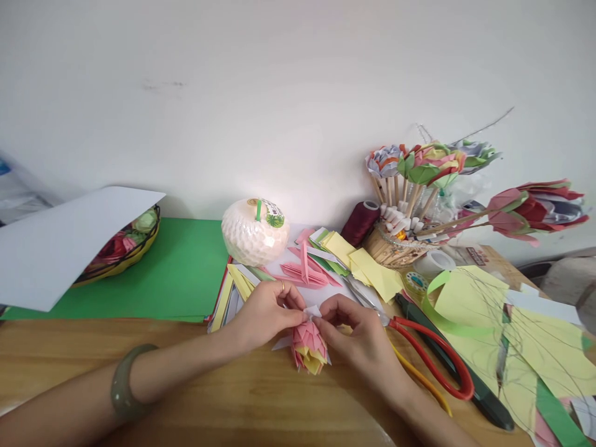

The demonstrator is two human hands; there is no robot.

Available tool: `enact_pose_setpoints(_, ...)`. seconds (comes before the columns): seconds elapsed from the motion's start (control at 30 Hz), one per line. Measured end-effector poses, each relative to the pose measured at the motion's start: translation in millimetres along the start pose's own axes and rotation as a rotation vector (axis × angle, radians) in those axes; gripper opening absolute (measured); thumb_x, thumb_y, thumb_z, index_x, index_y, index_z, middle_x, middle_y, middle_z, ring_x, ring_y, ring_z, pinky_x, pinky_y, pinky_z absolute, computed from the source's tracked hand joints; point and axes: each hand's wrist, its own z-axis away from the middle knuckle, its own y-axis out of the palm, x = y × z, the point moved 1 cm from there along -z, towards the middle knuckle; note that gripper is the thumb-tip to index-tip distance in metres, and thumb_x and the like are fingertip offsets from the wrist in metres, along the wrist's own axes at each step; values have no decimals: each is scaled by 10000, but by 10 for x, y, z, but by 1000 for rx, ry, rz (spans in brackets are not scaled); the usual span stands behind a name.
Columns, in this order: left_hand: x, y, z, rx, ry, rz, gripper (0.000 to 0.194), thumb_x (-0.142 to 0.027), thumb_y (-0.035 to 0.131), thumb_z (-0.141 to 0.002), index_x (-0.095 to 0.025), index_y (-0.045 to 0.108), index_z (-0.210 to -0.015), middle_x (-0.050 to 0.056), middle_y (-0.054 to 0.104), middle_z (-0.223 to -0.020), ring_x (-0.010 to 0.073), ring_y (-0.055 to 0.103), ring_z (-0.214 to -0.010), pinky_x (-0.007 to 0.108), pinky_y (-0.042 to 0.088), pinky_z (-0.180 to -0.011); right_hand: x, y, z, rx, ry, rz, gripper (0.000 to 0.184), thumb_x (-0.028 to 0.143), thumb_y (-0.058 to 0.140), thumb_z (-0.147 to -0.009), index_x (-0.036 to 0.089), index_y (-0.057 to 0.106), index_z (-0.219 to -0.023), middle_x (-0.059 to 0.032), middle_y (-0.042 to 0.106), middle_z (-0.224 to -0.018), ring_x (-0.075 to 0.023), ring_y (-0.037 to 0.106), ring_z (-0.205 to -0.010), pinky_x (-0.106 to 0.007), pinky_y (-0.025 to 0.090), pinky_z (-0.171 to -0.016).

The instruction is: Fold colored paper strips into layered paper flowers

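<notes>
A folded paper flower (309, 346) in pink and yellow hangs head-down between my hands, just above the wooden table. My left hand (272, 308), with a ring on one finger, pinches its white paper top from the left. From the right, my right hand (350, 323) pinches the same top between thumb and fingers. White paper tips stick out at the flower's sides. Close beyond my hands lie folded pink paper pieces (305, 271) and yellow paper slips (378, 273). Red-handled scissors (437, 357) rest right beside my right hand.
A white round coconut (255, 233) with a green straw stands near the wall. Behind right, a basket (388, 245) holds several paper flowers on sticks. A dark utility knife (460, 366), thin wires and yellow sheets (549, 347) cover the right. A green board (190, 261) lies left.
</notes>
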Motion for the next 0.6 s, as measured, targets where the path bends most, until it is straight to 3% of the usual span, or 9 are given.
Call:
enact_pose_setpoints(0.1,-7,-8,19,7,20,-65,101,-139,641,-601,-162,548,-568,-44,545,-567,103,489,-547,229,372,-530,8,0,-7,35,-16,17,73,232,570,-788,183,540,-743,29,571,-599,-110,515,-556,-210,416,-527)
enact_pose_setpoints(0.23,2,-7,36,10,22,-91,90,-153,639,-618,-167,562,-572,-34,573,-563,114,515,-547,235,386,-531,11,9,3,-13,-33,71,159,239,539,-819,191,524,-668,30,544,-568,-105,480,-529,-206,389,-491)
enact_pose_setpoints(0.4,-64,-35,56,33,107,-39,89,-246,644,-684,-158,635,-675,16,642,-686,139,553,-633,264,430,-616,25,-34,43,-64,-197,169,135,202,514,-843,199,526,-708,20,583,-599,-116,529,-544,-210,411,-510)
enact_pose_setpoints(0.5,-82,-62,63,146,128,73,328,-339,661,-698,-199,620,-991,52,647,-953,194,582,-877,307,450,-761,14,-98,62,-160,-378,310,82,166,509,-839,208,543,-776,0,630,-631,-129,566,-536,-226,427,-502)
enact_pose_setpoints(0.6,-53,-58,74,360,68,81,695,-303,769,-585,-251,482,-1216,80,540,-1216,249,466,-1156,378,389,-932,-13,-152,81,-228,-595,433,162,84,479,-829,225,554,-854,-27,679,-700,-153,625,-599,-249,461,-537)
